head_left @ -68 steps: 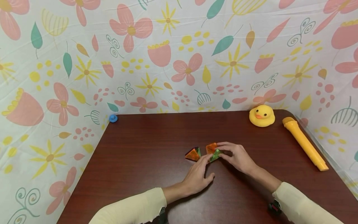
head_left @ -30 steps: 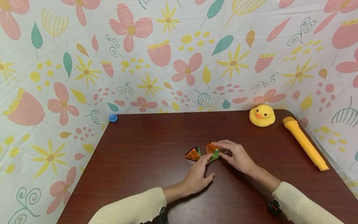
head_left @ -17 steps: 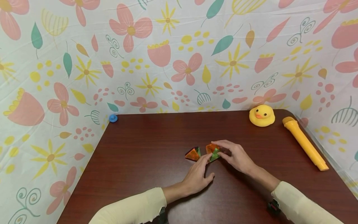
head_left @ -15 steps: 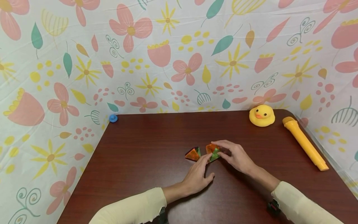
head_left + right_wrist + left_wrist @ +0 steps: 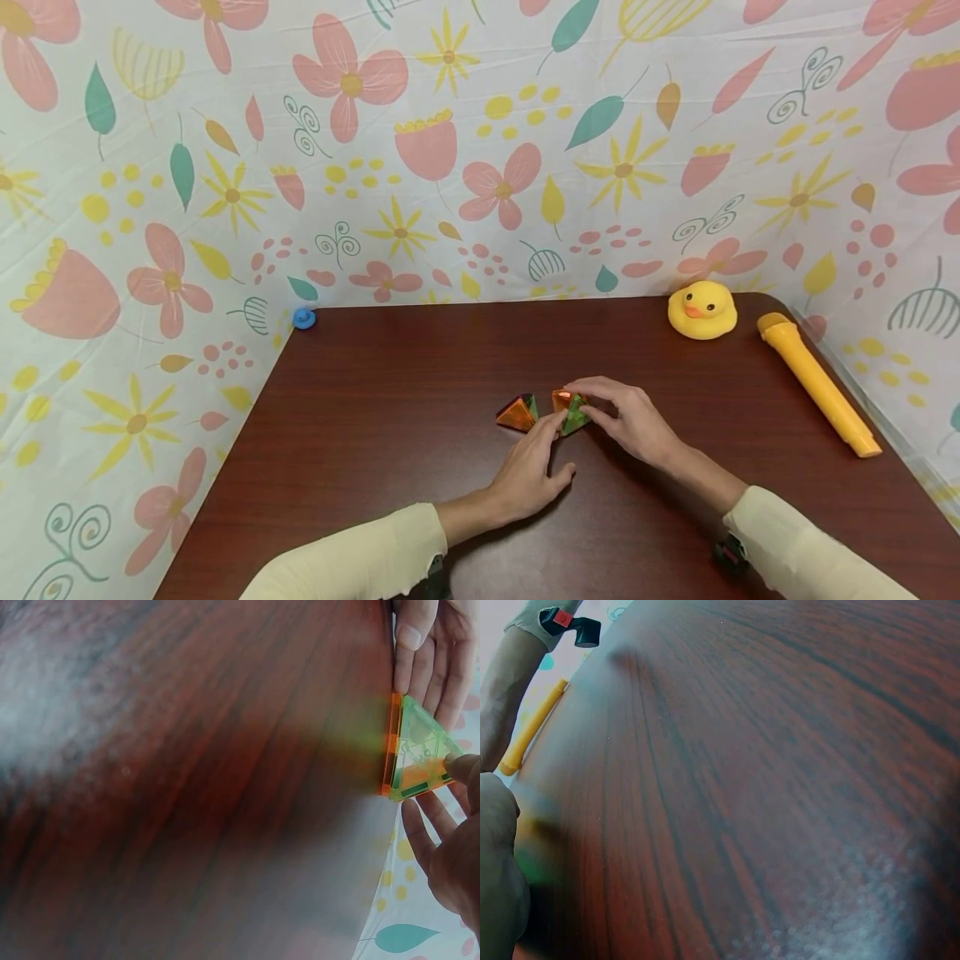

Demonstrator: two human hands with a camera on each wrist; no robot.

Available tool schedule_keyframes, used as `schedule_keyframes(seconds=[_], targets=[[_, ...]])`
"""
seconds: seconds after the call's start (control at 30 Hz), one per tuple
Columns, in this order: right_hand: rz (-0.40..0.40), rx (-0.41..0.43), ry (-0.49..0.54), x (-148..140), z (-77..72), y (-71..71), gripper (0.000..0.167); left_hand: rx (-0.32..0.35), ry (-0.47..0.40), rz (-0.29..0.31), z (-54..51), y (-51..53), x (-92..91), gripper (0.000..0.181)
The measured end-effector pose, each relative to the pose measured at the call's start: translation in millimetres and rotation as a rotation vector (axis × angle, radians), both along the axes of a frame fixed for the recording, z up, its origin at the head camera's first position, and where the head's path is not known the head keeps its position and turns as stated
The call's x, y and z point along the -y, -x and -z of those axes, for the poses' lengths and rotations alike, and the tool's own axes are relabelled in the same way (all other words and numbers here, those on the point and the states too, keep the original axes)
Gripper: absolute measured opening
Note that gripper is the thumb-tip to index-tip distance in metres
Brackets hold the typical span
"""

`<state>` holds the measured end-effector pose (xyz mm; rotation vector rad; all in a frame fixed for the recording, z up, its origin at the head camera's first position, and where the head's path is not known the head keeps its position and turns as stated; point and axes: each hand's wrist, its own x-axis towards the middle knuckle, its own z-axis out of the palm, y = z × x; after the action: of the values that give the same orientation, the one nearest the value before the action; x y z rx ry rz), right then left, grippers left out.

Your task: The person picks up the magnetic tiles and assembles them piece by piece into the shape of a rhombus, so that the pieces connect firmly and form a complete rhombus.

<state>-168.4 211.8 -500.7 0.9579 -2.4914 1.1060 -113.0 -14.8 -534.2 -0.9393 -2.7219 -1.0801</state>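
Nearest, the left hand [image 5: 525,475] rests with fingers extended, fingertips at the edge of the tiles; a little farther, the right hand [image 5: 637,421] pinches a translucent green triangular tile [image 5: 421,739], which touches an orange tile [image 5: 391,742] on the dark table [image 5: 375,400]; just left sits a small tile cluster [image 5: 516,413]. Beyond, at the right, lie a yellow rod [image 5: 819,385] and yellow duck [image 5: 702,311]; a blue toy [image 5: 303,318] marks the far left corner.

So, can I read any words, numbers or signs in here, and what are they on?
None can be read.
Red patch on the black wrist gadget: too small and blurred to read.
Green tile: faint marks, too unclear to say if they're letters.
Backdrop: just flowers, leaves and dots, no writing visible.
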Motion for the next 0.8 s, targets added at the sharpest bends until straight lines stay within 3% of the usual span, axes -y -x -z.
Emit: schedule_keyframes(seconds=[0.27, 0.5, 0.8], targets=[[0.023, 0.083, -0.002, -1.7, 1.3, -2.4, 0.071, 0.005, 0.0, -0.001, -0.1, -0.4, -0.3, 0.08], [0.036, 0.197, -0.088, -2.7, 3.1, -2.5, 0.072, 0.011, -0.005, -0.006, 0.2, -0.2, -0.1, 0.081], [0.001, 0.237, -0.15, 1.1, 5.3, -2.9, 0.08, 0.02, 0.005, 0.039, -1.7, -4.0, 5.5, 0.085]])
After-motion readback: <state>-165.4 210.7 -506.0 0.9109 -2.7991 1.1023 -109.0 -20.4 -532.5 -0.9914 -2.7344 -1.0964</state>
